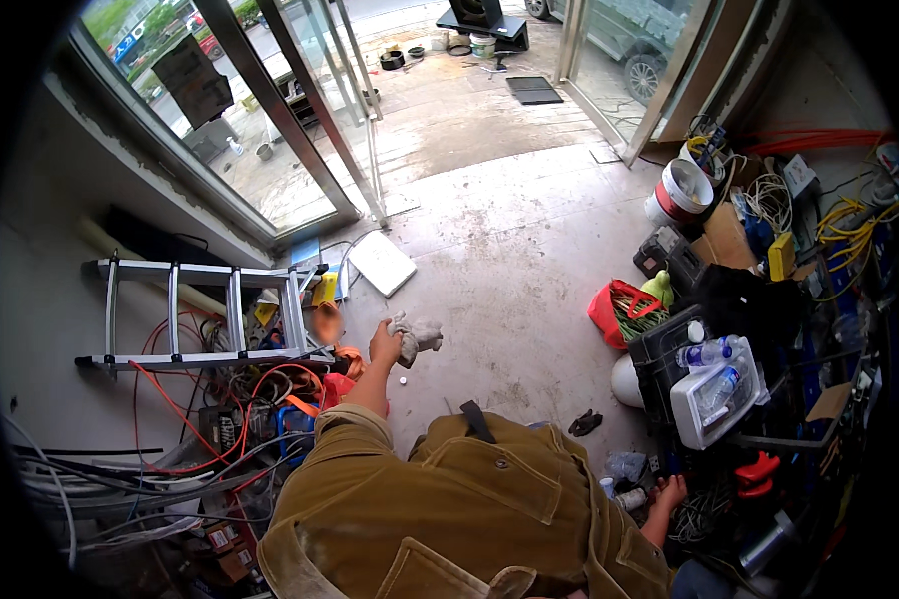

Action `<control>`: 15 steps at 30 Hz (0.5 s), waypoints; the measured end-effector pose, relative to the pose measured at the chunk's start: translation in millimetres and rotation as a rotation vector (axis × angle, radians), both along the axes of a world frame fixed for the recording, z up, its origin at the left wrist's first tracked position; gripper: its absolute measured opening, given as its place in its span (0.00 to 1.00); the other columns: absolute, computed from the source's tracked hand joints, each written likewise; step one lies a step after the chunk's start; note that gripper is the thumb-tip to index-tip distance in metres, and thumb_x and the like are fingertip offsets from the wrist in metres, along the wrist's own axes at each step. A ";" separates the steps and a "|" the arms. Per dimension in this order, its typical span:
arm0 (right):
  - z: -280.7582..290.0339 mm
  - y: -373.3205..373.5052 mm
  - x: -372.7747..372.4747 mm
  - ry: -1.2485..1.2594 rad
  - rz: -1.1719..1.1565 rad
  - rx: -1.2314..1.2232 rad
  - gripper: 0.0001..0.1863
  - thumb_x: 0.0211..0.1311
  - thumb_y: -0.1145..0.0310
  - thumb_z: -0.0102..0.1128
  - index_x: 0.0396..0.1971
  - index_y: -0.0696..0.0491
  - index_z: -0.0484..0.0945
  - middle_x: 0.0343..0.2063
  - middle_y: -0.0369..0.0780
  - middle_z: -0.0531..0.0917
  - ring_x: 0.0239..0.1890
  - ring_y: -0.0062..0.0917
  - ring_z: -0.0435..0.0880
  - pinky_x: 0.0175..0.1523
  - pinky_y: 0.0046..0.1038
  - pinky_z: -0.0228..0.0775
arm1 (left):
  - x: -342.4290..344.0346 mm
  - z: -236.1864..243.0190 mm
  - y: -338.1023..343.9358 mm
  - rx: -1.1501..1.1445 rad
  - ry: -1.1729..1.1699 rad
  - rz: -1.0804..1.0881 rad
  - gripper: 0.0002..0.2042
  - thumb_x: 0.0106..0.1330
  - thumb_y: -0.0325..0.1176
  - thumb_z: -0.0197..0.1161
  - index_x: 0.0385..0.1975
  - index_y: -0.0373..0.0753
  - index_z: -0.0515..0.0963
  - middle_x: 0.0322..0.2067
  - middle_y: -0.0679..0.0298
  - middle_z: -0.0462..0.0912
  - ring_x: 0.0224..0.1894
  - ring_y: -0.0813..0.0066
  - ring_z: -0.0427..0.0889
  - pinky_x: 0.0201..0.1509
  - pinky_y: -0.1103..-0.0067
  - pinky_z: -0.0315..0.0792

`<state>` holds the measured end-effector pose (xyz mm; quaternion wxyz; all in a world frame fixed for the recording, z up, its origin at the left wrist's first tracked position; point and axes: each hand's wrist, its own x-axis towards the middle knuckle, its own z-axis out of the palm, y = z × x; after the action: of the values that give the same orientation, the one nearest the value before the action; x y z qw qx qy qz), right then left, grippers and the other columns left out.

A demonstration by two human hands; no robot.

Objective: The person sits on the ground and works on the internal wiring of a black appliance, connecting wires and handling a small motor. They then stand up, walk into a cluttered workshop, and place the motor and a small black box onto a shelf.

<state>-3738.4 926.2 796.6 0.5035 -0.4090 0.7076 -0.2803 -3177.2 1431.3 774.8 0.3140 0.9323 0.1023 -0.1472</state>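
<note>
My left hand (pixel 386 342) is closed on a pair of greyish-white work gloves (pixel 417 337), held out over the floor left of the middle. The gloves hang crumpled from the fingers. At the lower right, my right hand (pixel 671 491) hangs low beside the clutter, its fingers loosely bent and apart with nothing seen in them. Close to it lie a small can (pixel 630 499) and a clear plastic bag (pixel 626 465). A dark glove (pixel 586 423) lies on the floor farther in.
An aluminium ladder (pixel 234 309) lies at left over tangled cables and tools. A flat white box (pixel 383 263) is on the floor. At right are a red bag of green vegetables (pixel 609 317), a white tub with bottles (pixel 704 431) and a bucket (pixel 686 186). Glass doors stand open ahead.
</note>
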 end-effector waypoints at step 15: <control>-14.9 -213.4 297.5 -0.090 0.476 0.014 0.22 0.58 0.72 0.50 0.54 0.51 0.64 0.33 0.35 0.76 0.24 0.21 0.78 0.22 0.20 0.64 | -8.1 15.9 5.4 0.159 -0.029 0.493 0.25 0.53 0.36 0.62 0.53 0.46 0.67 0.45 0.52 0.77 0.48 0.54 0.75 0.50 0.67 0.69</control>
<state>-3440.9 712.7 781.6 0.5891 -0.5478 0.5701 -0.1669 -3185.3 1436.7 790.8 0.2678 0.9029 0.3333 -0.0445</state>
